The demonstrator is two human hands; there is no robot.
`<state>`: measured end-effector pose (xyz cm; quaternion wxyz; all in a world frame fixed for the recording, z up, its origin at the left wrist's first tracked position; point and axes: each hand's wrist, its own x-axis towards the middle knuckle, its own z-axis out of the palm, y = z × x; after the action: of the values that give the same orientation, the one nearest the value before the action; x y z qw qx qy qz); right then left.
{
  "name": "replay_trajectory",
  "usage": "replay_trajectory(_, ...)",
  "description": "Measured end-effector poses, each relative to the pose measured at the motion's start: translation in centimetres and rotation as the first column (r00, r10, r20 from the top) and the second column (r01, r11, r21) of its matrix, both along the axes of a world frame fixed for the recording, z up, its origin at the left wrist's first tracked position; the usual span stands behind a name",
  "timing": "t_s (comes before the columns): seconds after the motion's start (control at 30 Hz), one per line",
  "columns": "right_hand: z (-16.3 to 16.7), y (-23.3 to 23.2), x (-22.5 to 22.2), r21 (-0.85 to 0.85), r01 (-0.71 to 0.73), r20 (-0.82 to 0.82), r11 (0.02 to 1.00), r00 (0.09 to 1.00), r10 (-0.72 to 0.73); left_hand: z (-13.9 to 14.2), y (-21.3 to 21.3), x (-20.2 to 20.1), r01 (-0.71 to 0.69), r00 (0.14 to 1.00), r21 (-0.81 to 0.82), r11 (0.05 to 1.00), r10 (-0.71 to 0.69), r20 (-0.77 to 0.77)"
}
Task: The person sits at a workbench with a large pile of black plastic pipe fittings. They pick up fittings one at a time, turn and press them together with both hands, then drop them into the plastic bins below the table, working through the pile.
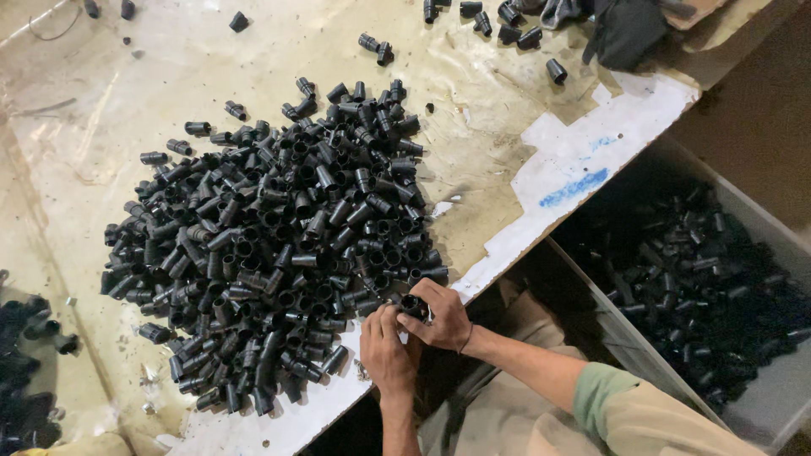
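Observation:
A big heap of short black plastic tube fittings [279, 236] covers the middle of a worn, stained table [507, 110]. At the heap's near edge, by the table's rim, my two hands meet. My right hand [441, 317], on an arm in a pale green sleeve, pinches a single black fitting [411, 304]. My left hand [386, 353] is pressed against it from below, its fingers closed on the same piece. How the piece is turned I cannot tell.
A grey bin [760, 397] below the table's right edge holds many black fittings [701, 279]. Loose fittings [490, 17] and a dark cloth [625, 29] lie at the far side. More black parts [29, 363] sit at the left. A white patch with a blue mark [574, 186] lines the table's edge.

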<state>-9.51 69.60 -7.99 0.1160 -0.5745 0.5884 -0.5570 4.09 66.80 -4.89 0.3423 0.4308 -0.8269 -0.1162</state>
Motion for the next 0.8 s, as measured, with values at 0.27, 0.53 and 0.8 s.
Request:
replay_trajectory(0.27,0.2,-0.1,0.1,-0.042,0.012,-0.027,0.999,1.000,-0.013,-2.0,0.0,0.7,-0.054,0.994,0.001,0.999,0.054,-0.093)
replay_trajectory(0.53,0.8,-0.3,0.1,0.062,-0.069,-0.140,0.996,0.987,0.077,-4.4,0.3,1.9,-0.156,0.805,0.296,0.942,0.295,-0.515)
replay_trajectory(0.8,1.1,-0.5,0.4,0.060,-0.107,-0.262,0.992,0.958,0.120,-5.3,-0.2,3.7,-0.036,0.654,0.453,0.891,0.364,-0.663)
